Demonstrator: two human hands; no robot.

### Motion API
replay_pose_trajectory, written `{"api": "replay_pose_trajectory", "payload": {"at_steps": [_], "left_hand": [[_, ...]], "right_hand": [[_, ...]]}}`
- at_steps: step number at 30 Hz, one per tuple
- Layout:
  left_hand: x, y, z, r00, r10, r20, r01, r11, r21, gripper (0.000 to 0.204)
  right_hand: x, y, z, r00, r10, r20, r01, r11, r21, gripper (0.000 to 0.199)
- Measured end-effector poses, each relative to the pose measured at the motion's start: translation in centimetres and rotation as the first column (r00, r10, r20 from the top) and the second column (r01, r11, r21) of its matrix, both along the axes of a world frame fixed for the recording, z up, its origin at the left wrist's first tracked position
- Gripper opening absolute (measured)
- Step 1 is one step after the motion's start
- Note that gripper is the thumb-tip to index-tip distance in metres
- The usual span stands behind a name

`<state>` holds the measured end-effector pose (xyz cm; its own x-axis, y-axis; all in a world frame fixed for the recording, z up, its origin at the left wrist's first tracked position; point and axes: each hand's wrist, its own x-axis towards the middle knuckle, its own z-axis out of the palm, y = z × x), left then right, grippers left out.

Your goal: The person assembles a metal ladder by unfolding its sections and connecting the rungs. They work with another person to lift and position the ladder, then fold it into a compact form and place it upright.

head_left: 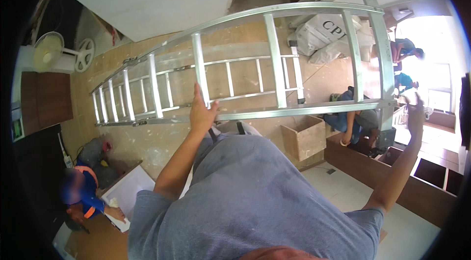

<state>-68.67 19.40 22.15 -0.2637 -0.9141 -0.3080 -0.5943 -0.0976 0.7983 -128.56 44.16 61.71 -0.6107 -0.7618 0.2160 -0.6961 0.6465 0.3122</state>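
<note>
Two hands carry our aluminium ladder (pixel 274 58) level above the floor: our left hand (pixel 202 112) wraps its near rail, our right hand (pixel 415 112) closes its grip beside the end.

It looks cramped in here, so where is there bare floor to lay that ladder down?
Both hands, left and right, hold the ladder. Bare floor lies between the fan and the wooden box. The right side is crowded: sacks, cabinet frames and a crouching person.
</note>
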Motion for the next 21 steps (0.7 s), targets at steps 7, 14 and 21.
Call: {"api": "replay_pose_trajectory", "payload": {"at_steps": [7, 14, 21], "left_hand": [[-0.8, 0.3, 0.0, 0.979, 0.092, 0.18, -0.101, 0.994, 0.039, 0.075], [-1.5, 0.4, -2.4, 0.95, 0.177, 0.256, -0.197, 0.979, 0.053, 0.075], [-0.9, 0.8, -6.3, 0.948, 0.319, -0.001, -0.319, 0.948, 0.003, 0.071]], "right_hand": [[6.1, -4.5, -4.2, 0.728, -0.024, 0.685, 0.087, 0.995, -0.057, 0.062], [1.4, -4.3, -9.5, 0.819, 0.213, 0.533, -0.146, 0.975, -0.165, 0.058], [3.1, -6.3, -10.6, 0.664, 0.325, 0.673, -0.102, 0.931, -0.349, 0.043]]}}
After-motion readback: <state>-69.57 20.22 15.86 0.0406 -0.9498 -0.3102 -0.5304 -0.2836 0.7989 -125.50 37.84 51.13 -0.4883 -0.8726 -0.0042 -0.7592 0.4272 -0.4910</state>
